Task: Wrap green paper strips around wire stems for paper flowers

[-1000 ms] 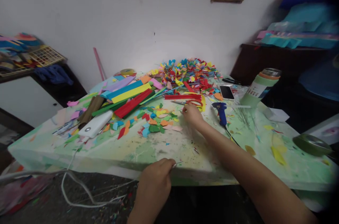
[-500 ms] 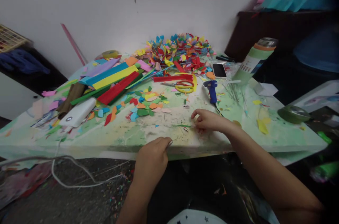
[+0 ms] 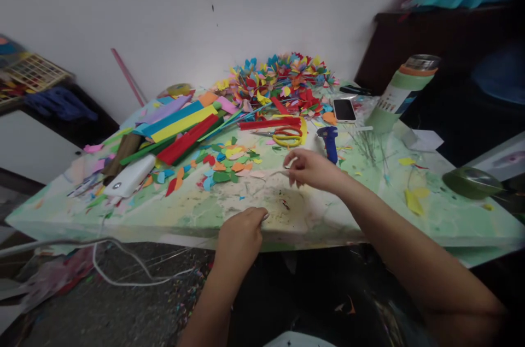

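My left hand (image 3: 241,235) is closed at the table's front edge, thumb pressed against the curled fingers. What it pinches, if anything, is too small or hidden to name. My right hand (image 3: 308,168) hovers over the middle of the table, fingers bent together at the tips. A thin pale strip (image 3: 275,172) reaches left from those fingertips; whether they grip it is unclear. Cut paper petals (image 3: 225,164) in many colours lie left of the right hand. Just beyond it are a blue glue gun (image 3: 329,145) and scissors (image 3: 287,136) with red and yellow handles.
Crepe paper strips (image 3: 180,123) and a white power bank (image 3: 130,176) lie left. A heap of paper flowers (image 3: 283,82) stands against the wall. To the right are a phone (image 3: 344,110), a green bottle (image 3: 400,98), thin wires (image 3: 365,145) and a tape roll (image 3: 471,182).
My right hand has moved away from me and slightly left, towards the petals. The green strip beside it no longer shows. My left hand stays closed, nearly in place. The view has shifted slightly.
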Tool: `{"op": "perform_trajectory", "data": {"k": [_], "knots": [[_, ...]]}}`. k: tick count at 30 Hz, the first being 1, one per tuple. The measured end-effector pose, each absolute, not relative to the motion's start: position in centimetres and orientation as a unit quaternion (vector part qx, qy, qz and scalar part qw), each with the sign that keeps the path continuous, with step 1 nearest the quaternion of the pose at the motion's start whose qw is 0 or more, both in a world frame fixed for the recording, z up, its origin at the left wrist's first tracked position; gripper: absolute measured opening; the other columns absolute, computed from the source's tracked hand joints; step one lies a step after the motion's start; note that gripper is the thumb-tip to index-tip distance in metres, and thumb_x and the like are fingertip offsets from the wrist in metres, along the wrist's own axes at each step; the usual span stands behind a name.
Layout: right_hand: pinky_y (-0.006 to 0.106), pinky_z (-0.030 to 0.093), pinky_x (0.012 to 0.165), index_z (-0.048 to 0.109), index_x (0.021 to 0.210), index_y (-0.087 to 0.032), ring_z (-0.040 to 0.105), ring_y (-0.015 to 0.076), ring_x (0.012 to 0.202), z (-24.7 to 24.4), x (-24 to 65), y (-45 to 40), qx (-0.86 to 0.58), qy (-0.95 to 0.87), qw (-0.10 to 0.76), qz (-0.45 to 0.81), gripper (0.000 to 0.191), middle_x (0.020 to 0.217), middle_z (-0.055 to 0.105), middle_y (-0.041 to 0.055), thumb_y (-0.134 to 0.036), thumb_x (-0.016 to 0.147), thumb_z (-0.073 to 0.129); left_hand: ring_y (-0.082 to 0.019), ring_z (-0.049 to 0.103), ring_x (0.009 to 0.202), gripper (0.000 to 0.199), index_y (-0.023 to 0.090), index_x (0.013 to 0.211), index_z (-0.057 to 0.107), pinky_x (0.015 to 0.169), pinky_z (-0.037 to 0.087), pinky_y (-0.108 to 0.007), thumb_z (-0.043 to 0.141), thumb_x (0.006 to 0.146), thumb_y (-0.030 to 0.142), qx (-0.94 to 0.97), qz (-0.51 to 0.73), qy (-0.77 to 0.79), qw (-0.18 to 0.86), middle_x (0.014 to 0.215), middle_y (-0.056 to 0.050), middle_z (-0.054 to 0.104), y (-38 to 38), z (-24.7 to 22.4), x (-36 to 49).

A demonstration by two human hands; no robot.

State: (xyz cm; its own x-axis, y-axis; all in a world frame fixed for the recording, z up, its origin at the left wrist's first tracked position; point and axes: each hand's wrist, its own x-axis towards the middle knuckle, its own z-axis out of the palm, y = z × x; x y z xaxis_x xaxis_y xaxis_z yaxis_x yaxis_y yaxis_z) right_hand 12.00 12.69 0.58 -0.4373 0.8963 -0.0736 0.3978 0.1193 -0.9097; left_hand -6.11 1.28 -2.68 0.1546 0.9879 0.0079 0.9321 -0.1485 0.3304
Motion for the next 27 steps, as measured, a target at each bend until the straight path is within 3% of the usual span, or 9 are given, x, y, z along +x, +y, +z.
{"op": "perform_trajectory", "data": {"k": [4,8,12,16,20,24,27], "knots": [[0.017,0.041,0.043,0.051,0.079,-0.018,0.051,0.0066,0.043,3.5,8.1,17.5,-0.452,-0.670,0.368,0.460,0.010,0.056,0.061,-0.0014,-0.014,0.082,0.060,-0.024,0.066,0.092,0.030,0.020,0.101,0.068,0.079,0.048,-0.034,0.046,0.084,0.007,0.752,0.093,0.641,0.122,0.100,-0.004,0.072,1.9,-2.5,-5.5],[0.016,0.045,0.051,0.048,0.093,-0.018,0.056,0.0051,0.052,2.8,5.2,22.0,-0.489,-0.653,0.399,0.419,0.003,0.074,0.065,0.0016,-0.019,0.093,0.045,-0.023,0.065,0.095,0.028,0.020,0.099,0.068,0.081,0.048,-0.033,0.045,0.086,0.009,0.742,0.085,0.653,0.123,0.102,-0.005,0.071,1.8,-2.5,-6.2],[0.020,0.048,0.056,0.051,0.103,-0.017,0.063,0.0087,0.061,0.0,5.9,23.9,-0.519,-0.688,0.342,0.376,0.014,0.089,0.067,0.0059,-0.018,0.089,0.051,-0.022,0.064,0.099,0.029,0.020,0.099,0.068,0.083,0.047,-0.032,0.044,0.087,0.009,0.711,0.095,0.686,0.123,0.107,-0.005,0.070,1.6,-2.7,-7.8],[0.025,0.047,0.068,0.064,0.084,-0.016,0.064,0.0167,0.079,-1.4,9.1,23.3,-0.542,-0.746,0.252,0.292,0.010,0.096,0.068,0.0081,-0.017,0.075,0.067,-0.021,0.064,0.101,0.029,0.020,0.102,0.067,0.086,0.046,-0.031,0.044,0.087,0.010,0.702,0.098,0.693,0.128,0.108,-0.005,0.070,2.0,-3.0,-8.8],[0.028,0.043,0.070,0.069,0.071,-0.017,0.063,0.0238,0.084,-1.4,11.6,21.7,-0.561,-0.782,0.148,0.228,0.007,0.081,0.071,0.0074,-0.022,0.067,0.072,-0.021,0.063,0.102,0.030,0.020,0.102,0.067,0.086,0.046,-0.030,0.044,0.087,0.010,0.705,0.100,0.689,0.131,0.110,-0.006,0.069,2.5,-3.2,-8.6],[0.030,0.044,0.073,0.070,0.079,-0.018,0.063,0.0217,0.085,-1.2,12.1,20.8,-0.560,-0.799,0.089,0.203,0.016,0.083,0.071,0.0050,-0.032,0.073,0.068,-0.022,0.063,0.102,0.029,0.020,0.100,0.067,0.086,0.047,-0.032,0.044,0.087,0.010,0.710,0.107,0.682,0.139,0.111,-0.006,0.069,2.4,-3.0,-8.4],[0.030,0.045,0.073,0.070,0.079,-0.016,0.063,0.0183,0.079,-0.7,12.0,20.8,-0.549,-0.807,0.079,0.203,0.017,0.082,0.071,0.0058,-0.031,0.079,0.062,-0.022,0.064,0.101,0.029,0.020,0.099,0.068,0.085,0.047,-0.033,0.043,0.086,0.010,0.709,0.120,0.681,0.138,0.110,-0.007,0.069,2.1,-2.9,-8.6]]}}
